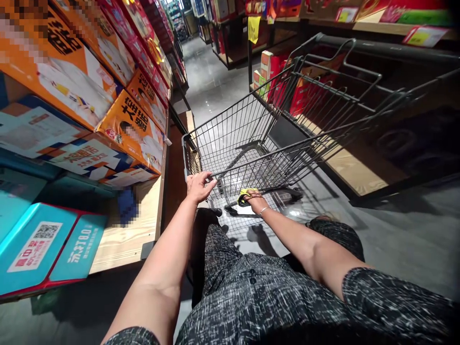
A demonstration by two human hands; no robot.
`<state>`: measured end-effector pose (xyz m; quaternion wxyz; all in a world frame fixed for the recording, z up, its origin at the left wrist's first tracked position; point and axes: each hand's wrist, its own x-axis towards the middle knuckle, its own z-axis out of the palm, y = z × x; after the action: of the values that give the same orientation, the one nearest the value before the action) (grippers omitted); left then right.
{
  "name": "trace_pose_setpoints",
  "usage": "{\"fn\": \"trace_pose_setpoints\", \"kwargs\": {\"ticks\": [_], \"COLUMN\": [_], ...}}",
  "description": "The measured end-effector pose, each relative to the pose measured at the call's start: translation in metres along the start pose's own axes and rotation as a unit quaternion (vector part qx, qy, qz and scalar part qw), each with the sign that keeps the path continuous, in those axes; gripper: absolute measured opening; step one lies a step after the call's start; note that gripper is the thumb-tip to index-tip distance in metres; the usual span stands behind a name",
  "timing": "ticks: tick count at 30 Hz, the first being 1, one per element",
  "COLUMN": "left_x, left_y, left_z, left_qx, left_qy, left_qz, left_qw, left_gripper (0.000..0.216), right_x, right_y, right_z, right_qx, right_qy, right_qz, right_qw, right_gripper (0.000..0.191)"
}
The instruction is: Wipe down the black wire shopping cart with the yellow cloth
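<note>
A dark wire shopping cart (247, 139) stands at an angle in front of me, and only its wire mesh and the floor below show inside its basket. My left hand (200, 187) is closed over the top rim at the near corner, thumb apart from the fingers. Lower and to the right, beside the cart's wire side, my right hand (256, 200) holds a small yellow and black item (245, 195). Its exact kind cannot be made out, as the fingers cover part of it. A thin bracelet (264, 210) circles the right wrist.
Orange boxes (131, 129) and turquoise boxes (77, 239) fill a wooden shelf (125, 244) close on my left. Another wooden shelf (355, 175) with red packages (305, 91) stands behind the cart. A grey tiled aisle (212, 81) runs between shelves ahead.
</note>
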<state>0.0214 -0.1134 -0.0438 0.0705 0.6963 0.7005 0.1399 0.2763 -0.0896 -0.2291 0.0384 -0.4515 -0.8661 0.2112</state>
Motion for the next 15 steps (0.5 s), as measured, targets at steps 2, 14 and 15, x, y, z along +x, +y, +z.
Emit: {"fn": "trace_pose_setpoints", "kwargs": {"ticks": [2,14,15], "left_x": [0.002,0.015,0.016], "left_y": [-0.003,0.006,0.015], "left_z": [-0.001,-0.012,-0.01], "left_qx": [-0.005,0.004,0.008], "left_qy": [-0.001,-0.071,-0.075], "left_qz": [-0.003,0.026,0.045], "left_qw": [1.0,0.997,0.996], "left_gripper": [0.027,0.057,0.062], "right_x": [-0.002,-0.036,-0.037], "right_y": [-0.001,0.014,0.015], "right_z": [-0.01,-0.165,-0.167], "right_qx": [-0.008,-0.068,-0.066], "right_qy": [0.012,0.405,0.418], "right_qz": [-0.001,-0.001,0.011], "right_qw": [1.0,0.912,0.906], "right_gripper": [0.043,0.039,0.04]}}
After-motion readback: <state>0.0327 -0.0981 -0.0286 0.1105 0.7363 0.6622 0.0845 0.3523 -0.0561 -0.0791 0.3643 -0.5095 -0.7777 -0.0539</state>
